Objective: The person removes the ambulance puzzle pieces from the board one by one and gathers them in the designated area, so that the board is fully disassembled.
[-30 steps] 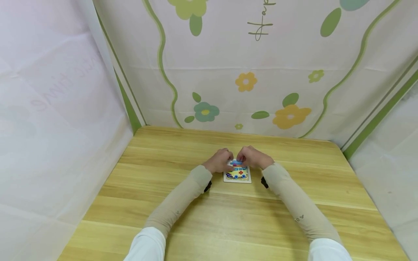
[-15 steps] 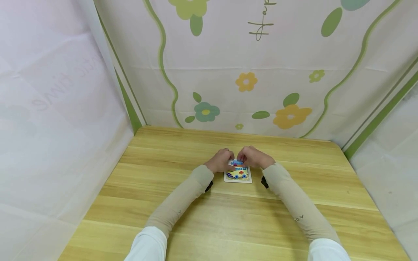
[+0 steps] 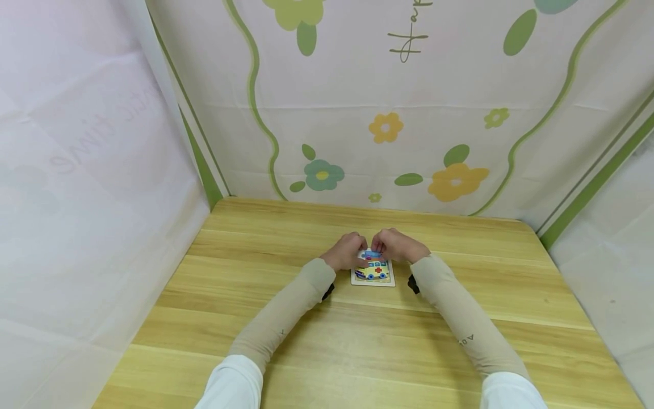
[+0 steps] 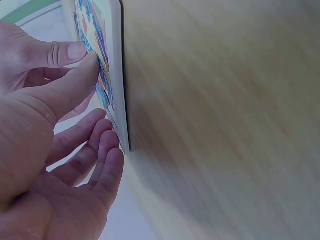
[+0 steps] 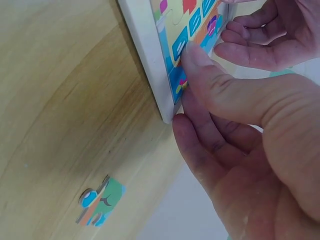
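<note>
A small jigsaw puzzle in a white tray frame lies on the table, with a yellow ambulance bearing a red cross pictured on it. My left hand holds its far left part, thumb on the picture and fingertips right at the frame's edge. At the far right corner my right hand grips it likewise, its thumb over a blue window and its fingers bent by the edge. Both hands cover part of the far side.
A loose puzzle piece in green, orange and blue lies on the wooden table near my right hand; the head view does not show it. A flower-printed cloth hangs behind the table, and pale cloth walls the left side.
Both hands stay at the puzzle's far side with hardly any movement. The whole scene shifts very slightly in the head view.
</note>
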{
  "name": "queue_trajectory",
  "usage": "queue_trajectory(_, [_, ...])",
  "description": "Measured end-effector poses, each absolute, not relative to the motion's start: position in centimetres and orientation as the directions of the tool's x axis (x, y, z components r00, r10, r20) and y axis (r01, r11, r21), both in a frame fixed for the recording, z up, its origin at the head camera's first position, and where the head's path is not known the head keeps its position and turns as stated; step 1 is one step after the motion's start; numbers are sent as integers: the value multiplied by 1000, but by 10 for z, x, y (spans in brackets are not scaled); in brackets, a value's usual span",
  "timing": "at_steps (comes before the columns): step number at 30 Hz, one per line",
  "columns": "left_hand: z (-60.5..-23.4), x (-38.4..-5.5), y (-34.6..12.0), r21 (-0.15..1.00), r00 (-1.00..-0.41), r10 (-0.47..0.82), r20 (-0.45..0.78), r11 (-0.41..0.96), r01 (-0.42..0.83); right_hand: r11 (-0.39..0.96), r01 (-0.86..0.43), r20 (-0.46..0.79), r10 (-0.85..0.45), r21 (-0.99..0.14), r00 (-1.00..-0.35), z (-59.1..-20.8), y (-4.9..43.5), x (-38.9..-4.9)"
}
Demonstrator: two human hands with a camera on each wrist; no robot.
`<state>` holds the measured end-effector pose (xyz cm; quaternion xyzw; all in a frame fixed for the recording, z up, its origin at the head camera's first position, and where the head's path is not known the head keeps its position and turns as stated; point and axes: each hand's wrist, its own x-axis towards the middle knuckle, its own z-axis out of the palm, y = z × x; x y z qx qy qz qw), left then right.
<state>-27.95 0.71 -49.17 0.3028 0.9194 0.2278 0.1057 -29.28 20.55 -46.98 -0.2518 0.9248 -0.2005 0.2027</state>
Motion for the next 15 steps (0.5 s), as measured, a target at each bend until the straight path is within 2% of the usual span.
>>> queue_trajectory(15, [-494,-280,7,500,-793,606,-55,704,504,775,-354,-262,-542,-524,-799,-474,211,-292])
